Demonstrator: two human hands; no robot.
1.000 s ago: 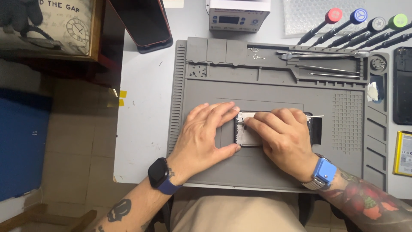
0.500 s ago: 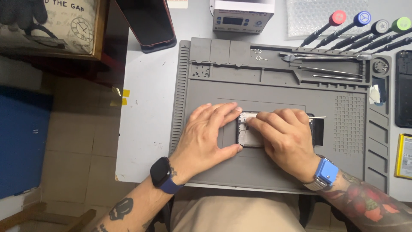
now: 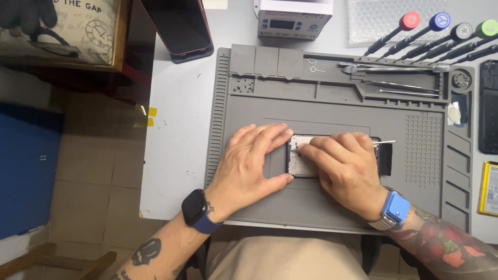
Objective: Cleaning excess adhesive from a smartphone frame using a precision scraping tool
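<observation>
- Your left hand (image 3: 249, 163) lies flat on the grey work mat (image 3: 332, 109), fingers spread wide and thumb hooked at the near-left corner of the opened phone (image 3: 303, 158), bracing its left edge without closing around it.
- Your right hand (image 3: 345, 168) covers most of the phone, fingers pressed flat on its exposed inside; whether it pinches anything there is hidden.
- Only the phone's pale left part and dark right end show, in the mat's middle recess.
- Trays along the mat's far edge hold thin metal tools (image 3: 404, 88); small parts in them are too tiny to identify.
- Coloured-cap screwdrivers (image 3: 436, 33) lie beyond, cut off at the right.
</observation>
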